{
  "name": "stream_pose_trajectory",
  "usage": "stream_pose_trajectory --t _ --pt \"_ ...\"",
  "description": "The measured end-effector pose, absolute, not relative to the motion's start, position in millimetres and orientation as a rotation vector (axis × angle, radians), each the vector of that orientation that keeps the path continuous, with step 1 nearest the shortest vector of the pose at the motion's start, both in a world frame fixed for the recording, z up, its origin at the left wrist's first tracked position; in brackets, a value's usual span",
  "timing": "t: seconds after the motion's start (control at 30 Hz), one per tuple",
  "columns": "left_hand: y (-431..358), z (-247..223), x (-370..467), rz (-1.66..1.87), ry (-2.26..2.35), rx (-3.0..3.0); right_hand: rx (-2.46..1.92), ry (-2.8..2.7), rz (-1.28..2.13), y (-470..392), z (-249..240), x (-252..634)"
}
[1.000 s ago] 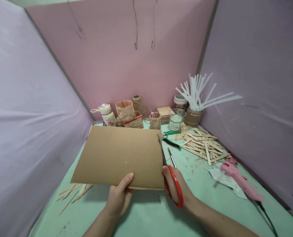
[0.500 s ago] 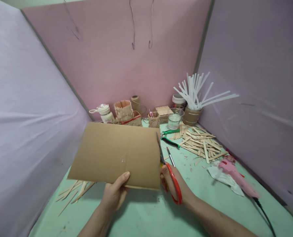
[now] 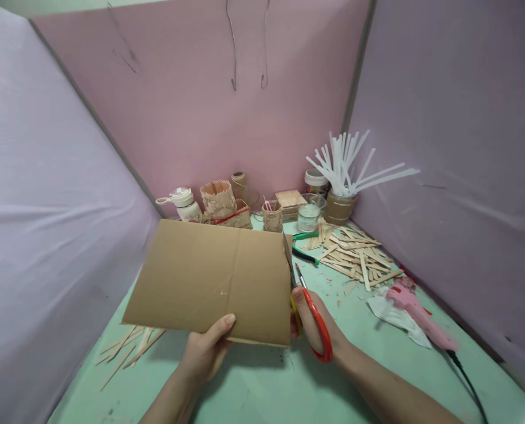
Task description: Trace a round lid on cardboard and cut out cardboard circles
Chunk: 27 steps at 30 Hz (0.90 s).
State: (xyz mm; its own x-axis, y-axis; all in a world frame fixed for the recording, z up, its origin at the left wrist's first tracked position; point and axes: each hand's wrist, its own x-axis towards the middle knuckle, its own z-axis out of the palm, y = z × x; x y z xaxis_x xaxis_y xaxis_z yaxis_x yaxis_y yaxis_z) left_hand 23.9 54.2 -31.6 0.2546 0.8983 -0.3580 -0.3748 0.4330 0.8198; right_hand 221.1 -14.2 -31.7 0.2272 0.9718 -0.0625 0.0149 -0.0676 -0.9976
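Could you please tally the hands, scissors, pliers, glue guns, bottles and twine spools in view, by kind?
Hands: 2 (left hand, right hand)
Scissors: 1
Pliers: 1
Glue gun: 1
Bottle: 1
Twine spool: 1
Total: 7

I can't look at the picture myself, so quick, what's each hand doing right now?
Left hand: closed on the cardboard, thumb on top.
Right hand: closed around the handles of the scissors.
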Motion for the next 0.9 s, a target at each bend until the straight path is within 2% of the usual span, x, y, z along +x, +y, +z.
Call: stream_pose_trajectory --t 0.53,0.9 --pt "76 -24 6 1.005 0.93 0.741 -1.509 -1.128 0.942 -16 -29 225" --pt "90 -17 -16 0.888 0.942 0.762 -1.204 -1.134 1.269 -19 -39 218"
